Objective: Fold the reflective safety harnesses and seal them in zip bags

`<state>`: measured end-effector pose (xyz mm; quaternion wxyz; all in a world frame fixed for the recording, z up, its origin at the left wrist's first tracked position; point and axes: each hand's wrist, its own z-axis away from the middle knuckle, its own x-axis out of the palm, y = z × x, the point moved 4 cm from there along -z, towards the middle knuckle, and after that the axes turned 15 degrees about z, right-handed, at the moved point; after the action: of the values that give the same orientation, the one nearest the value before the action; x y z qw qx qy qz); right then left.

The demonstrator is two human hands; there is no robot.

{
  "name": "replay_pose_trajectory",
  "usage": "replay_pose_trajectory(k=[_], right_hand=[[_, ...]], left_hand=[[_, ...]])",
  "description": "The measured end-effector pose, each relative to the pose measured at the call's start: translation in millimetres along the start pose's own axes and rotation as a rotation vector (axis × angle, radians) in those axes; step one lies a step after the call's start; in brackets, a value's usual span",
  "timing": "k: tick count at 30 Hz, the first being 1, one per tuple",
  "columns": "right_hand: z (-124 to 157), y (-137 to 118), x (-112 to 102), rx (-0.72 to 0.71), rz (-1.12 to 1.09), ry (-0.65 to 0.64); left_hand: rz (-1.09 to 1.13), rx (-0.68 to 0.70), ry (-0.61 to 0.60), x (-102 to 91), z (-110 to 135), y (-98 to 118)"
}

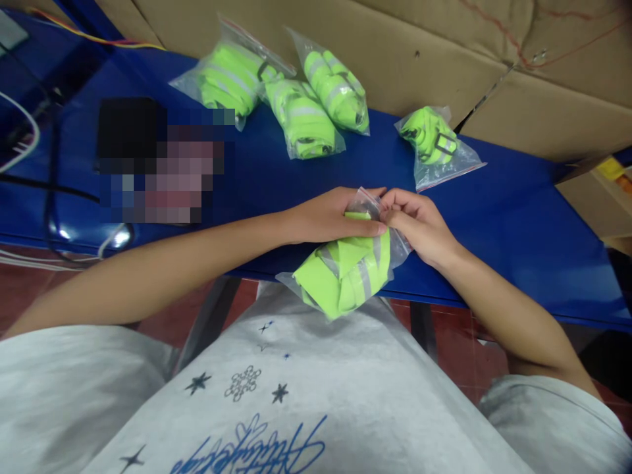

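Close to my body, over the front edge of the table, I hold a clear zip bag (397, 245) with a folded neon-yellow reflective strap (340, 276) inside. Silver bands run across the yellow cloth. My left hand (333, 216) lies over the bag's upper part, thumb pressed on the plastic, its other fingers hidden behind. With curled fingers, my right hand (415, 224) pinches the bag near its opening, at the right end of the zip edge. Both hands meet at this edge.
Several bagged neon-yellow straps (309, 125) lie at the back of the blue table (523, 224), with another bag (432, 141) to the right. Cardboard (395, 59) lines the back. A black box (131, 128), a blurred-out patch and cables (49, 191) are at left.
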<state>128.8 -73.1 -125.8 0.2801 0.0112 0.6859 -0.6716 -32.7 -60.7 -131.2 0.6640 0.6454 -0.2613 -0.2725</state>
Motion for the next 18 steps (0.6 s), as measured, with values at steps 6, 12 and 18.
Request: replay_pose_trajectory(k=[6,12,18], right_hand=[[-1,5,2,0.000,0.013,-0.013],[-1,4,3,-0.004,0.023,-0.006],[-1,4,4,-0.053,0.033,0.001]], left_hand=[[0.013,0.054,-0.106,5.9,-2,1],[0.057,0.062,-0.139,9.3,-3,2],[0.054,0.059,-0.136,11.7,-3,3]])
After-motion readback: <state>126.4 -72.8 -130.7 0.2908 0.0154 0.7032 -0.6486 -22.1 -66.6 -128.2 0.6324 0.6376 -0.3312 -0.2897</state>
